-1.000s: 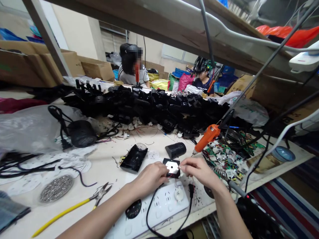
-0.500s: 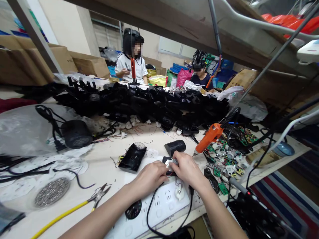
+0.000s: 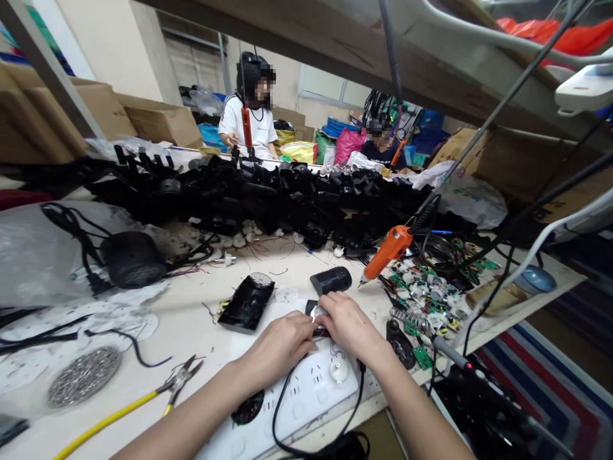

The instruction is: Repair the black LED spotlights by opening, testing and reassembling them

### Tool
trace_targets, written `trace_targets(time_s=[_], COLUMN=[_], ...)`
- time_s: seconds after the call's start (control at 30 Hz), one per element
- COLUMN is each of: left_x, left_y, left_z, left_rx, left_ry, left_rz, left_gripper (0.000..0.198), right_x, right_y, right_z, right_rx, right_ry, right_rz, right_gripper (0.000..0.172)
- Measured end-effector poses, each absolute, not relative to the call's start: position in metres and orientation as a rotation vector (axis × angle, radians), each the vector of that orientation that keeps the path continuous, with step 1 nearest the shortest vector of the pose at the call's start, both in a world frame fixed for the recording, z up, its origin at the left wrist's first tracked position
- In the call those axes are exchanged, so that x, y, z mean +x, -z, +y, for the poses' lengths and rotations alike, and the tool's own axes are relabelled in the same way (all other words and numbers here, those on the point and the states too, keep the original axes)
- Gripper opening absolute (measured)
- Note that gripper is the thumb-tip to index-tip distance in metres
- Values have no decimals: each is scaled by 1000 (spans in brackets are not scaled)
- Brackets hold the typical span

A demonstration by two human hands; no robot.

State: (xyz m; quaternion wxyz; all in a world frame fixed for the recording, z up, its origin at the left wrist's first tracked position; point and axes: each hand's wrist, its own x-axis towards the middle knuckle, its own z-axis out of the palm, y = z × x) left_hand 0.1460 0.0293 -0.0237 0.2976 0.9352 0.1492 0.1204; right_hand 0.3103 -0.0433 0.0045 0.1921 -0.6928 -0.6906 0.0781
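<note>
My left hand (image 3: 283, 335) and my right hand (image 3: 352, 322) meet above the far end of a white power strip (image 3: 299, 399). The right hand's fingers pinch a small white part (image 3: 317, 312) with dark pieces around it; its kind is unclear. Closed left fingers press beside it, hiding what they grip. A white round piece (image 3: 338, 370) with thin wires sits on the strip, and a black cord (image 3: 275, 406) loops across it. Left of the hands lies a black housing (image 3: 246, 305) with a round pale grille. Behind them is a curved black shell (image 3: 330, 280).
An orange electric screwdriver (image 3: 387, 252) hangs at right, above piled circuit boards (image 3: 431, 291) and a soldering iron (image 3: 453, 351). Yellow-handled cutters (image 3: 179, 382) and a heap of screws (image 3: 85, 377) lie at left. Black parts (image 3: 287, 198) line the back; two people sit beyond.
The whole view has shifted slightly, so most things appear a little further left. Both hands stay together over the strip, with the right fingers still pinching the small white part.
</note>
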Motion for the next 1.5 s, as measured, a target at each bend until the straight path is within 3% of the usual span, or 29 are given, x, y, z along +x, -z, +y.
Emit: trace_targets(time_s=[0.17,0.27,0.33,0.4,0.43,0.53,0.67,0.97,1.5], left_x=[146,144,142,141,140,138,135,132,142], left_y=[17,18,20,22,23,21,17,17,14], left_z=[34,37,36,32,29,21,14,5,4], left_rx=[2392,2237,2186,2199,2219,2271,2267,2210,2158], left_ry=[-334,-484,-660,-838,-906,-1025,-1077,-1038,-897], left_rz=[479,511,454,354,304,224,229,226,229], left_gripper=[9,8,7,8,9,12,16,12,12], right_x=[319,343,362,379,386,389,354,263,268], right_y=[-3,-9,-14,-18,-19,-24,-40,-67,-59], right_z=[-62,-71,-67,-55,-47,-33,-45,-84,-86], right_rx=[-1814,-1803,-1696,-1572,-1555,-1580,-1521,-717,-797], right_ry=[-91,171,325,144,5,-211,-180,-549,-541], right_rz=[-1651,-1212,-786,-672,-722,-849,-843,-775,-900], right_gripper=[3,14,31,60,63,52,45,17,24])
